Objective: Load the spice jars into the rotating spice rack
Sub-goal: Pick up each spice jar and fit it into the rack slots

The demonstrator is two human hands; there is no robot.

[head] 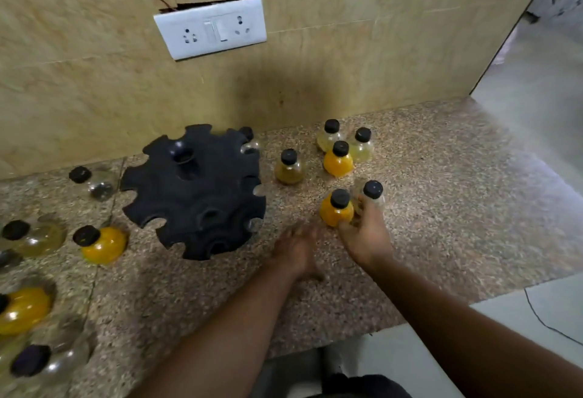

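On the speckled brown worktop [426,208] by a tan tiled wall [315,50], the right hand [366,236] holds an orange jar [336,209] and a clear jar [372,192], the left hand [295,249] rests loosely open just beside, and the black rack [195,192] stands left among other black-capped jars.

The rotating spice rack [194,191] stood on the countertop [441,208] near the wall [94,82]. Spice jars [339,157] stood grouped to its right; further jars [101,244] lay to its left. One jar [249,143] apparently sat in a rear rack slot.
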